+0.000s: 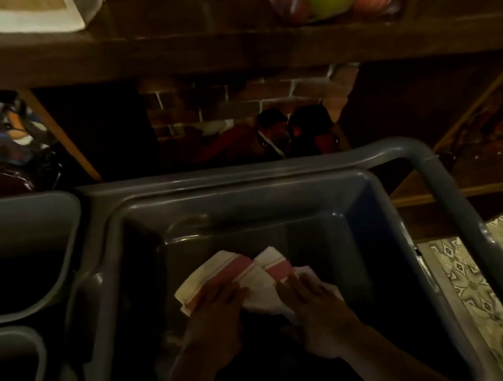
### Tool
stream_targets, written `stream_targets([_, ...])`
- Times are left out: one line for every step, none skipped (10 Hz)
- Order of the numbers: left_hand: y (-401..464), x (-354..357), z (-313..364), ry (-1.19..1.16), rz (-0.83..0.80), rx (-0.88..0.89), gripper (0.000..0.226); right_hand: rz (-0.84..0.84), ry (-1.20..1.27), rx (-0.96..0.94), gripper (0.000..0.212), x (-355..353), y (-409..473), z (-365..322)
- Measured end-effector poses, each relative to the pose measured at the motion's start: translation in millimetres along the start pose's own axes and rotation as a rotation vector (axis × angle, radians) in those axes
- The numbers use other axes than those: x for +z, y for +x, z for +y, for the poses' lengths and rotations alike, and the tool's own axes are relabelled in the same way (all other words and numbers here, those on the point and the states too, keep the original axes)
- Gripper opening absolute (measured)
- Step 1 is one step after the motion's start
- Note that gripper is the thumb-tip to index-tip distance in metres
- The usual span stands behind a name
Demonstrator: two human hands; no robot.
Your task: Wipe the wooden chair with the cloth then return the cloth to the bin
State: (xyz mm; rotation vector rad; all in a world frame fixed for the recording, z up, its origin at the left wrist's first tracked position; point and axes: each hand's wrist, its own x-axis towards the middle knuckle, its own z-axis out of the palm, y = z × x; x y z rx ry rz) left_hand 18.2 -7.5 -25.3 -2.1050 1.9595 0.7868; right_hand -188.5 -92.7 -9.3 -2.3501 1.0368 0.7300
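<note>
A white cloth [249,279] with red stripes lies bunched inside the large grey bin [242,178] below me. My left hand [212,321] rests on the cloth's left part, fingers closed on the fabric. My right hand [317,313] grips the cloth's right part. Both forearms reach down into the bin from the bottom of the frame. The wooden chair is not in view.
Two more grey bins [15,220] stand to the left. A thick grey handle [457,193] runs along the bin's right side. Dark wooden shelves [223,42] hold bagged items above; patterned floor tiles [495,278] show at right. The scene is dim.
</note>
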Motion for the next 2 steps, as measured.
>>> stream_targets([-14, -20, 5, -0.073, -0.082, -0.02, 0.056, 0.008, 0.012, -0.029, 0.049, -24, -18, -5])
stream_targets([-33, -52, 20, -0.184, -0.041, -0.078, 0.051, 0.102, 0.082, -0.002, 0.042, -51, -40, -4])
